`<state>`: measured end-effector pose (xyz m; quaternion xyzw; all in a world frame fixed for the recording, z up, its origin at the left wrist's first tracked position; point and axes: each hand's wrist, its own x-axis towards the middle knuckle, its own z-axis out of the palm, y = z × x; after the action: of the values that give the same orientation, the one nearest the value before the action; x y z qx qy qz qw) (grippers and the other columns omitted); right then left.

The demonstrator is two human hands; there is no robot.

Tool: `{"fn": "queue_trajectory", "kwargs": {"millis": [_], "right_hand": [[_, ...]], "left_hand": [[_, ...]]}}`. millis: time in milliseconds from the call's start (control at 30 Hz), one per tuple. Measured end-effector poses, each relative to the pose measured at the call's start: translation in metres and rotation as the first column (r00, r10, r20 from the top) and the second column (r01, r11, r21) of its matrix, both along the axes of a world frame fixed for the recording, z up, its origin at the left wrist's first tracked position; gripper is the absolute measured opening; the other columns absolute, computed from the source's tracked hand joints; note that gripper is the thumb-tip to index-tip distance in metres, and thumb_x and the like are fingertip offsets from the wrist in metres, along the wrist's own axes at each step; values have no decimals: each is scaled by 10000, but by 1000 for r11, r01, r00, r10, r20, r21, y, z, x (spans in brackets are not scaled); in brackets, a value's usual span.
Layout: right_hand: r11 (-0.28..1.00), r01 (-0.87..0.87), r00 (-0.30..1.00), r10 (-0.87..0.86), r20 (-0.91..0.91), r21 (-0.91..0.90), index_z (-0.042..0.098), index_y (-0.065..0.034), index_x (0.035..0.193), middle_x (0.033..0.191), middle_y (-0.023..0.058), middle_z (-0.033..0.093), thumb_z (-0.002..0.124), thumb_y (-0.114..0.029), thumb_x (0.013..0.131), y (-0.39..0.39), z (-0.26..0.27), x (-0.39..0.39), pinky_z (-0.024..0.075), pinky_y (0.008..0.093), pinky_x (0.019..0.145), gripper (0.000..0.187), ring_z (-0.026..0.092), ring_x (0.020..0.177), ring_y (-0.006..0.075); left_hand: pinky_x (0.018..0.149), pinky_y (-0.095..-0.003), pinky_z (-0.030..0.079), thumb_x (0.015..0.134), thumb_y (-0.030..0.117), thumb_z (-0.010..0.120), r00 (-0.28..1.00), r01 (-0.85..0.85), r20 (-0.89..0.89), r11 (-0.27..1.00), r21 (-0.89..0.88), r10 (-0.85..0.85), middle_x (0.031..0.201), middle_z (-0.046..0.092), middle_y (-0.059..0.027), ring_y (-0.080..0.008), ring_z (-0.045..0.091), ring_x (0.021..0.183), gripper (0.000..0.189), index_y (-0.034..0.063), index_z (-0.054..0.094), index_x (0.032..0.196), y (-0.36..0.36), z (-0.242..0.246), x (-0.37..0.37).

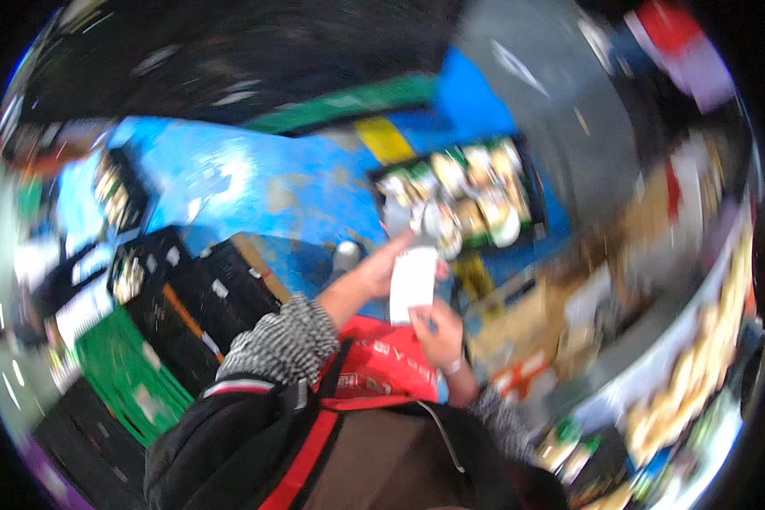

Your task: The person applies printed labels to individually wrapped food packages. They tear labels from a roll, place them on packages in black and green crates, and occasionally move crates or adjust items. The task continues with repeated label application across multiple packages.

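A white paper slip (413, 285) lies in front of my body, between both hands. My left hand (389, 264) holds it from the left and behind, near its upper part. At its lower right corner, my right hand (438, 331) pinches the edge between thumb and fingers. Beyond the hands a dark crate (539, 213) holds several packs with pale, round contents; blur hides what they are. A red apron or bag (389, 363) bearing white writing shows below the paper, against my front.
Black crates (210, 287) and a green crate (131, 363) stand at the left on a blue floor (280, 185). Cardboard (516, 319) lies at the right, near a curved grey surface (548, 108). Long pale items (688, 376) line the far right.
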<state>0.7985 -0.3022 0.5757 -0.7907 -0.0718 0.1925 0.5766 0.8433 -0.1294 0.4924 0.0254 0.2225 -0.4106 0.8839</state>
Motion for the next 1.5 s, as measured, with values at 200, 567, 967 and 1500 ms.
{"fn": "queue_trajectory", "kwargs": {"millis": [200,567,967,1500], "right_hand": [[918,-381,921,366,136,109,706,-56,962,804,135,660,662,26,779,12,81,-38,490,294,625,205,653,709,227],[937,-294,853,346,-390,189,388,15,1348,1022,109,665,645,51,810,55,155,-40,500,267,807,597,635,914,138],[865,-287,952,307,-18,-411,524,29,1188,1116,127,594,792,-62,695,50,142,-9,480,315,894,568,596,1038,188],[521,812,565,-815,-127,262,641,6,952,861,66,656,733,-77,795,-159,80,114,474,279,604,200,584,711,126]], "left_hand": [[938,-510,468,913,320,548,937,-346,-62,936,-66,343,1171,608,-218,-372,617,1034,465,-30,521,1218,48,66,-19],[937,-497,495,883,135,567,515,-827,486,558,67,706,1253,566,-210,-330,580,1127,380,16,507,1239,259,117,-39],[738,-355,577,801,-43,675,569,-817,661,247,521,490,984,692,-141,-217,689,838,212,-29,642,1010,239,258,-36],[633,-348,505,828,305,680,818,-408,468,-911,61,-335,958,659,-79,-209,630,796,416,74,575,1157,305,286,-96]]}}
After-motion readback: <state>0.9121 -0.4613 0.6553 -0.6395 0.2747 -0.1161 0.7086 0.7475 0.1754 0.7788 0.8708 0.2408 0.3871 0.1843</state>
